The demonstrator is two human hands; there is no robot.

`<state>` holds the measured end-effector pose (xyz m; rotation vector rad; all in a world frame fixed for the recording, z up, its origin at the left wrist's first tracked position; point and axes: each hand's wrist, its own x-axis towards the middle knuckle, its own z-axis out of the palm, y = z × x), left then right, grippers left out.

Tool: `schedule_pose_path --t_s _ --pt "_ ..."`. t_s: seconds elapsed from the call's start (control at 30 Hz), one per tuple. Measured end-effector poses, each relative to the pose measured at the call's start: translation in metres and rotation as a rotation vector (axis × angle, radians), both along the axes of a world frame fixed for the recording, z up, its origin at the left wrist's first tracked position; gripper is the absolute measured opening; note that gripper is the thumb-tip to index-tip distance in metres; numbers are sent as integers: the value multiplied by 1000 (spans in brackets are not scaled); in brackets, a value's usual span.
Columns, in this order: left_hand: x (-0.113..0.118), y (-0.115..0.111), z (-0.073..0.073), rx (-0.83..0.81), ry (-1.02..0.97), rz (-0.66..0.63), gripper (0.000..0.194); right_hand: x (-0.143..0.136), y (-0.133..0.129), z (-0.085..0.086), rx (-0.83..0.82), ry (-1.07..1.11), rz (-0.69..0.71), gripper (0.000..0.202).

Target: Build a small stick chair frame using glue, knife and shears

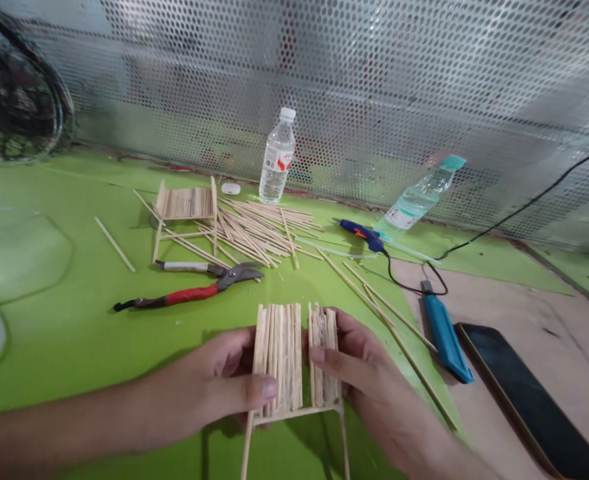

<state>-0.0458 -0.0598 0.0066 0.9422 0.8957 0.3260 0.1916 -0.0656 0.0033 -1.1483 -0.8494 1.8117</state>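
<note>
A small panel of wooden sticks (287, 353) with two leg sticks pointing toward me is between my hands. Its sticks lie side by side, with a gap right of the middle. My left hand (229, 380) grips the left edge, thumb on top and fingers underneath. The right edge is pinched by my right hand (359, 367), its thumb across the shorter group of sticks. The fingers below the panel are partly hidden. Beyond it lie red-and-white handled pruning shears (219, 287) with their blades apart, and a loose pile of wooden sticks (259, 230).
A little stick chair (187, 203) stands at the back left. Two water bottles, one upright (277, 160) and one leaning (419, 200), are near the perforated metal screen (324, 80). To the right are a blue glue gun (359, 233), a teal utility knife (447, 333) and a phone (529, 400).
</note>
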Motion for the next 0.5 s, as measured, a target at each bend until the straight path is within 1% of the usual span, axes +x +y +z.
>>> schedule_pose_path --t_s 0.1,0.2,0.37,0.5 --pt "1 1 -1 -25 -47 22 68 1 -2 1 -6 -9 25 41" --pt "4 2 1 -10 -96 37 63 -1 -6 4 -9 -21 29 41" --pt "8 0 7 25 73 102 56 -5 -7 5 -3 -22 54 42" --pt "10 -2 7 55 38 101 53 -6 -6 3 -2 -31 48 42"
